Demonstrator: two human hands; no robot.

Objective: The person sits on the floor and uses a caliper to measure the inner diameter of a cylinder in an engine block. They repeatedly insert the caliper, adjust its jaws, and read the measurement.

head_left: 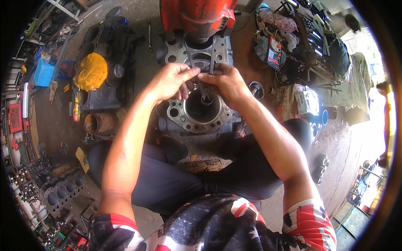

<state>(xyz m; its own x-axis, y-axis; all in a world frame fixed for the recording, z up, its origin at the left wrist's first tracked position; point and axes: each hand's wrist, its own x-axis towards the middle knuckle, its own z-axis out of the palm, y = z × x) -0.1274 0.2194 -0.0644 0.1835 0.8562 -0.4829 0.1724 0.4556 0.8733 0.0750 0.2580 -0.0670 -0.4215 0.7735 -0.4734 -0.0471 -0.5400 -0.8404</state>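
In front of me is a grey metal engine block (226,116) with large round bores. Above it both hands meet, closed with thumb and fingers pinched. My left hand (172,80) and my right hand (227,82) grip a thin, two-legged grey metal tool (212,56), possibly calipers. Its slim legs spread away from me toward the far bore. A rounded end (207,100) shows below my fingers, over the near bore (197,112). My fingers hide the tool's middle.
A red machine housing (197,16) overhangs the block's far end. A wrench (150,35) lies left of it. Yellow cloth (91,72) and a rusty cylinder (99,123) are farther left. At right, parts and bags surround a boxed item (274,52); a piston-like part (256,90) lies closer.
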